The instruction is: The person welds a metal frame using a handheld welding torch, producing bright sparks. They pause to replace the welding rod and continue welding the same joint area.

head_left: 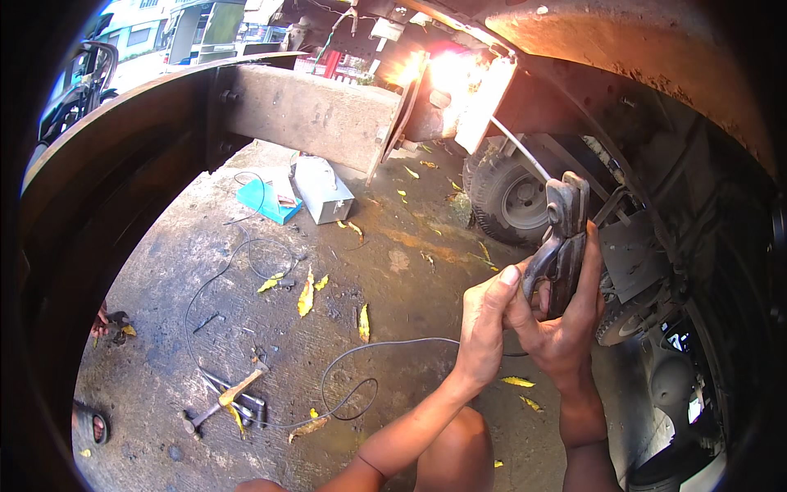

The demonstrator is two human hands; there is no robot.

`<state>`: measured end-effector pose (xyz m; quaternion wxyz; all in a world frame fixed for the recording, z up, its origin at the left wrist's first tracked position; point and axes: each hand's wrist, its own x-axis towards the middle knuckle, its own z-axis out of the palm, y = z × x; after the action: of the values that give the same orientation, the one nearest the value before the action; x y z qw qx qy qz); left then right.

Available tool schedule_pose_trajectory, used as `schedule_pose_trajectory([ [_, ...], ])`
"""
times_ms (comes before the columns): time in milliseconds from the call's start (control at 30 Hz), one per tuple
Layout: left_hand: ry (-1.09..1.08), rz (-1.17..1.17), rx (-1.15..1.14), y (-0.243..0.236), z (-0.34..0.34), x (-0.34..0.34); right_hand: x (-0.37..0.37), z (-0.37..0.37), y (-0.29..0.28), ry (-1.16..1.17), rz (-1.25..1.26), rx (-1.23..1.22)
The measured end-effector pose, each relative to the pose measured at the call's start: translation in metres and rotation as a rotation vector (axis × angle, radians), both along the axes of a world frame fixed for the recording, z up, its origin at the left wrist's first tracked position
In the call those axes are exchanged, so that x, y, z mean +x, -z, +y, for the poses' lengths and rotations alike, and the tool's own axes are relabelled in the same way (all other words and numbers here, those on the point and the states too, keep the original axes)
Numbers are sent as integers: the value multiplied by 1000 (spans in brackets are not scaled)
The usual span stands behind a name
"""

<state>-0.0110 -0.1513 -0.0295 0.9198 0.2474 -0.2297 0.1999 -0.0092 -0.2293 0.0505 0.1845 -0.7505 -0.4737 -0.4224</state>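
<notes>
My right hand [566,332] is wrapped around a dark welding electrode holder [561,246], its fingers along the grip. My left hand [482,328] closes in against the same holder and the right hand, thumb up beside the lever; its other fingers are partly hidden. A thin welding rod [521,148] sticks out of the holder's jaws, slanting up and left to a steel plate [489,107]. Bright light and orange glow flare around that plate and wash out the rod's far end. Left of it, a rusty flanged beam [316,111] joins a large curved frame member.
On the ground lie a hammer [225,399], a dark cable [324,385], yellow leaves, a grey box [322,190] and a blue box [269,202]. A vehicle wheel [512,197] stands behind. Rusty bodywork [631,57] hangs overhead. Another person's sandalled foot [92,425] shows at far left.
</notes>
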Motion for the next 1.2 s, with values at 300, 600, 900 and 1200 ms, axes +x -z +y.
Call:
schedule_pose_trajectory([
  [300, -83, -24, -82, 4, -6, 2, 3, -7, 4, -39, 122, 16],
  [600, -71, -27, -113, -3, -8, -2, 1, -8, 8, -38, 176, 76],
  [900, -29, -53, -76, -4, -3, -4, 2, -4, 3, -17, -5, 15],
  [1200, -22, 16, -39, 4, -5, -1, -1, -3, 3, 34, 49, 13],
])
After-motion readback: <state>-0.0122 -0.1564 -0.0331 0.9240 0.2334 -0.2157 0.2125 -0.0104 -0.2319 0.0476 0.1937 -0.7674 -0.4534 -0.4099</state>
